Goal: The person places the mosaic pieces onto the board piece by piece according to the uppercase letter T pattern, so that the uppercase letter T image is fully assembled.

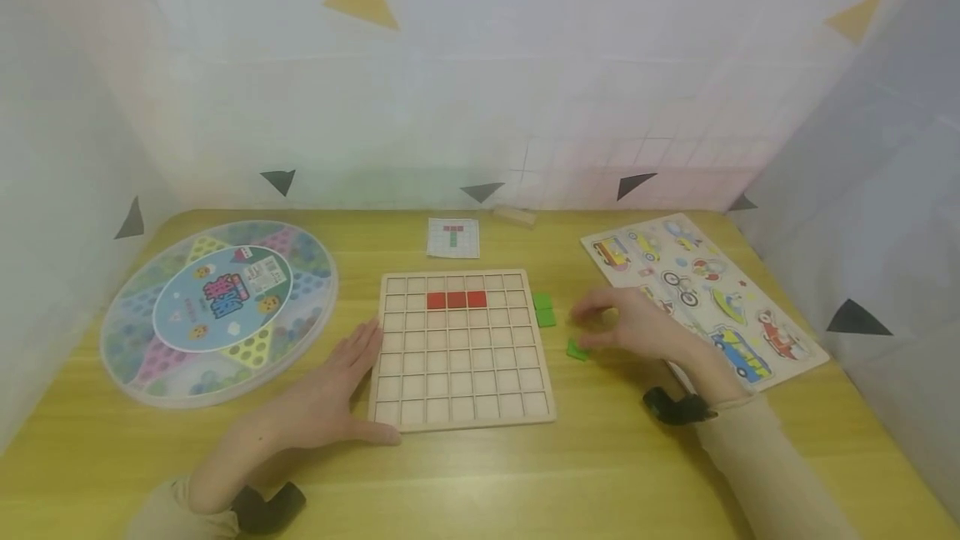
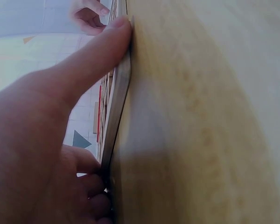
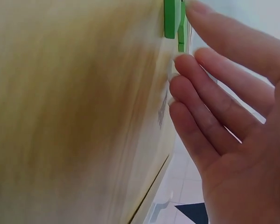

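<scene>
A wooden grid board lies flat, with three red square tiles in a row in its second row from the back. My left hand rests against the board's left side, fingers spread along the edge and thumb at the front left corner. Beside the board's right edge lie green tiles, touching each other. Nearer my right hand is another green tile, partly covered by the thumb. In the right wrist view, the thumb tip is close to green tiles; the other fingers bend loosely, holding nothing.
Behind the board lies a small card printed with a red and green T, next to a small wooden block. A round game box sits at the left. A vehicle picture puzzle board lies at the right.
</scene>
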Tool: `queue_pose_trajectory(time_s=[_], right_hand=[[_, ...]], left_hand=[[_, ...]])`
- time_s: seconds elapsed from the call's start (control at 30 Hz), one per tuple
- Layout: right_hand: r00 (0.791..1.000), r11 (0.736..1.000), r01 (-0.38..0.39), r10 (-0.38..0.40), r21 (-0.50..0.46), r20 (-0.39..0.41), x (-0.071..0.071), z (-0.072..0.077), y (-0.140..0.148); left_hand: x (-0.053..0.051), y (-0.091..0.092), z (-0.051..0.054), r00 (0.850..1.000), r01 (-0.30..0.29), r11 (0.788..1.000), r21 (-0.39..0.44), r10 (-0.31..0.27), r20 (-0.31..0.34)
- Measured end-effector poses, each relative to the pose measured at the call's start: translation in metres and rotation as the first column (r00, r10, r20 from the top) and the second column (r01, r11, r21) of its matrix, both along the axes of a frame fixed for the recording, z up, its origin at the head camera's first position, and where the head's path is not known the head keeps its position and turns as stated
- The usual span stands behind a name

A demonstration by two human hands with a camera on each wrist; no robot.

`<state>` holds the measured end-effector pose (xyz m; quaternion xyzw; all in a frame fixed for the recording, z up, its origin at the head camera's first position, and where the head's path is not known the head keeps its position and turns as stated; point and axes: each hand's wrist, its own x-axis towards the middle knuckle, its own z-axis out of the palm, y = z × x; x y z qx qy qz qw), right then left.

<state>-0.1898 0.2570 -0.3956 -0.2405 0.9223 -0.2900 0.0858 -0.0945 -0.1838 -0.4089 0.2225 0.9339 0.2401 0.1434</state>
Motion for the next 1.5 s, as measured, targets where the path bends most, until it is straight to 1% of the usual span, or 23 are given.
queue_pose_trajectory(time_s=[0.27, 0.4, 0.57, 0.73, 0.9, 1.07, 1.5], right_hand=[[0.994, 0.996, -0.093, 0.092, 0.004, 0.06, -0.0022, -0.0026, 0.0041], [0.99, 0.993, -0.117, 0.116, 0.005, 0.081, -0.003, -0.0051, 0.0046], [0.989, 0.991, -0.131, 0.13, 0.007, 0.067, -0.0032, -0.0078, 0.0042], [0.988, 0.989, -0.149, 0.149, 0.009, 0.029, -0.0023, -0.0084, 0.0029], [0.989, 0.989, -0.145, 0.145, 0.016, 0.006, -0.0014, -0.0082, 0.0018], [0.99, 0.99, -0.141, 0.14, 0.025, 0.015, -0.0015, -0.0075, 0.0008], [0.985, 0.985, -0.17, 0.17, 0.019, 0.005, 0.0, -0.0047, -0.0018]], left_hand=[[0.0004, 0.0002, 0.0005, 1.0, -0.003, 1.0, -0.003, 0.003, 0.001], [0.0003, 0.0001, 0.0005, 1.0, -0.003, 1.0, -0.003, 0.003, 0.0], [0.0001, -0.0002, 0.0001, 1.0, -0.003, 1.0, -0.004, 0.003, 0.005], [0.0003, -0.0007, -0.0001, 1.0, -0.004, 1.0, -0.004, 0.004, 0.011], [0.0006, -0.0006, 0.0003, 1.0, -0.007, 1.0, -0.001, 0.008, 0.015], [0.0005, -0.0002, 0.0004, 1.0, -0.009, 1.0, -0.003, 0.009, 0.007], [0.0005, 0.0003, 0.0012, 1.0, -0.01, 1.0, -0.006, 0.01, 0.01]])
